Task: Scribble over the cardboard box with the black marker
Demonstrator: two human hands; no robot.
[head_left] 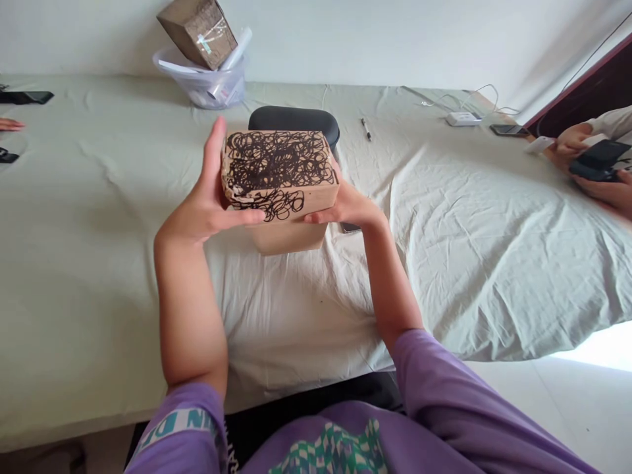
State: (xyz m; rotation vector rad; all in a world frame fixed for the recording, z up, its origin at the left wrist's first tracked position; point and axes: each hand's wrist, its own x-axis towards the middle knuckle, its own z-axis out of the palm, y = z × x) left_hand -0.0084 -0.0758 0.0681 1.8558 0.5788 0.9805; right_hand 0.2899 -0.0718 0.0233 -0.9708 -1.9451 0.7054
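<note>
Between my two hands is a brown cardboard box (291, 197), its top covered in looping black scribbles that run partly down the near side. My left hand (210, 197) grips the left end, thumb along the near face. On the right end, my right hand (348, 197) is closed round the box with its thumb on the near face; its other fingers are mostly hidden. Just behind the box lies a black rounded case (293, 118), partly covered by it. A dark flat object (349, 228) peeks out beside my right wrist, too hidden to name.
A clear plastic tub (212, 85) with a brown box (200, 33) on top stands by the wall. A pen (366, 130) lies behind right. Farther right are a white power strip (463, 119), a phone (509, 130) and another person's hands (597, 187) holding a dark device.
</note>
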